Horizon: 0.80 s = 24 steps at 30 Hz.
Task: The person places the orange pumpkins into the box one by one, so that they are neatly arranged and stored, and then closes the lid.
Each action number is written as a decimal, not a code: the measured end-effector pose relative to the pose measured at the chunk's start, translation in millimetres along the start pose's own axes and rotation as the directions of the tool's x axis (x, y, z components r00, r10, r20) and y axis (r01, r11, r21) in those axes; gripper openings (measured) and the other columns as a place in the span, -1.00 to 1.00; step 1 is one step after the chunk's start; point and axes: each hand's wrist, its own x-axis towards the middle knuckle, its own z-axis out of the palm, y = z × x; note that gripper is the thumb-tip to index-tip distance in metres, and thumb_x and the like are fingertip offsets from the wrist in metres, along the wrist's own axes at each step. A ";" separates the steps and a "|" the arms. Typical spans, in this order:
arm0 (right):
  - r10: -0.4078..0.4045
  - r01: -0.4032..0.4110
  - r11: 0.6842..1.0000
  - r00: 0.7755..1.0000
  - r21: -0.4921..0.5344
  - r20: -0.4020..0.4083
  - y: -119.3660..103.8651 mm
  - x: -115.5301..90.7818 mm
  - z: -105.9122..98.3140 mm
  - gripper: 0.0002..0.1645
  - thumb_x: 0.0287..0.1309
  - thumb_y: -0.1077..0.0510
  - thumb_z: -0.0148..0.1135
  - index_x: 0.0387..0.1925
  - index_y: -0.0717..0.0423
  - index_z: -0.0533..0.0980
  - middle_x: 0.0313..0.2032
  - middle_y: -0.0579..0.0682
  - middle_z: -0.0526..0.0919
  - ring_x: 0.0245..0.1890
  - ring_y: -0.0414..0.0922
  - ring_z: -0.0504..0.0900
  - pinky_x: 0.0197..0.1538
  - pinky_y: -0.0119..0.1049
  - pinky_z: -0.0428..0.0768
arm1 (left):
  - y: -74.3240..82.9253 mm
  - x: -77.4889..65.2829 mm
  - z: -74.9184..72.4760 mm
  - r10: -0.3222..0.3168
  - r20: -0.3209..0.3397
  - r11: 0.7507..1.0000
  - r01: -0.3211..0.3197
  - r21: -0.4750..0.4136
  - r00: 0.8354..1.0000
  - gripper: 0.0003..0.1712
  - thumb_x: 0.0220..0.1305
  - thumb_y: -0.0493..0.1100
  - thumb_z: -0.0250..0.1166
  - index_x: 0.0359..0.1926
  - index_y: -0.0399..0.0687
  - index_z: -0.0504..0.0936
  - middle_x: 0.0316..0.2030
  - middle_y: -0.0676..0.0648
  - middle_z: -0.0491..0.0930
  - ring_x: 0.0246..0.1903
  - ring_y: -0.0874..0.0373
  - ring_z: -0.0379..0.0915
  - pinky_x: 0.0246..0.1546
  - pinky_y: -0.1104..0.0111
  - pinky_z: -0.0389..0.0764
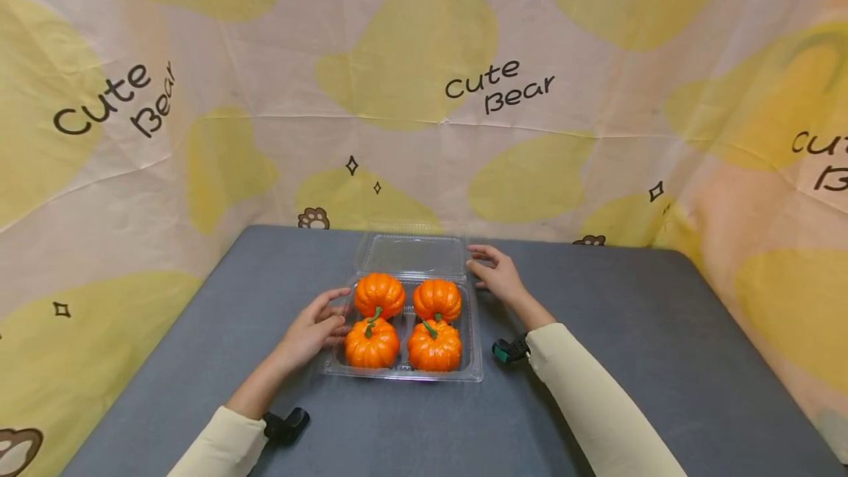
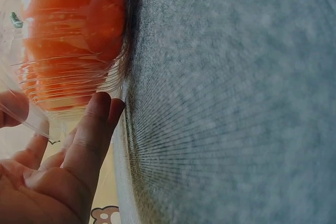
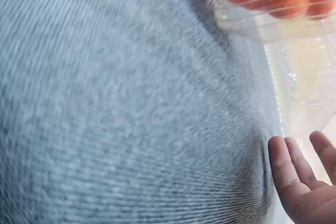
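Note:
A clear plastic clamshell box stands on the table with its lid folded back behind it. Several orange toy pumpkins with green stems sit inside in two rows. My left hand is at the box's left side, fingers fairly straight along the outer wall. In the left wrist view, its fingertips are close against the ribbed plastic below a pumpkin. My right hand is beside the lid's right edge near the hinge, its fingers loosely extended and holding nothing.
The grey table extends around the box on all sides. A patterned cloth hangs behind and at both sides of the table. Dark wrist devices are worn on both wrists.

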 end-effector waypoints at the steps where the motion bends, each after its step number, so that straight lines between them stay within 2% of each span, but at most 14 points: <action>1: 0.005 -0.005 1.000 1.000 -0.003 0.005 1.2 0.2 0.0 -0.46 0.31 0.11 0.14 0.29 0.16 0.37 0.27 0.24 0.39 0.12 0.18 0.52 -0.04 0.03 0.65 | 0.1 -0.2 0.1 0.001 0.001 1.000 -0.001 0.003 1.000 -0.43 0.40 -0.28 -0.01 0.40 -0.16 0.16 0.23 -0.49 0.36 -0.08 -0.08 0.62 -0.09 0.17 0.68; 5: 0.020 -0.020 1.000 1.000 -0.011 0.015 4.8 0.1 -0.2 -0.47 0.30 0.13 0.15 0.27 0.15 0.39 0.28 0.17 0.40 0.12 0.15 0.53 -0.05 -0.02 0.67 | 0.4 -0.7 0.4 0.002 -0.003 1.000 -0.002 0.007 1.000 -0.43 0.40 -0.28 -0.01 0.40 -0.14 0.17 0.23 -0.48 0.37 -0.07 -0.09 0.62 -0.09 0.16 0.67; 18: 0.011 -0.010 0.998 1.000 -0.061 0.016 6.0 -1.0 -1.3 -0.49 0.30 0.11 0.16 0.24 0.15 0.43 0.26 0.18 0.45 0.13 0.14 0.54 -0.07 -0.09 0.68 | 0.3 -1.2 0.5 0.004 -0.005 1.000 -0.004 0.015 1.000 -0.43 0.41 -0.28 0.00 0.40 -0.15 0.18 0.23 -0.48 0.37 -0.09 -0.08 0.62 -0.10 0.18 0.68; 24: 0.003 -0.003 0.994 1.000 -0.109 -0.002 3.6 -1.5 -2.6 -0.50 0.28 0.11 0.19 0.23 0.08 0.45 0.22 0.13 0.51 0.00 0.07 0.62 -0.13 -0.13 0.67 | 1.9 -2.1 1.2 0.002 -0.010 1.000 -0.002 0.025 1.000 -0.44 0.41 -0.26 0.00 0.40 -0.12 0.18 0.24 -0.46 0.37 -0.07 -0.08 0.62 -0.07 0.14 0.67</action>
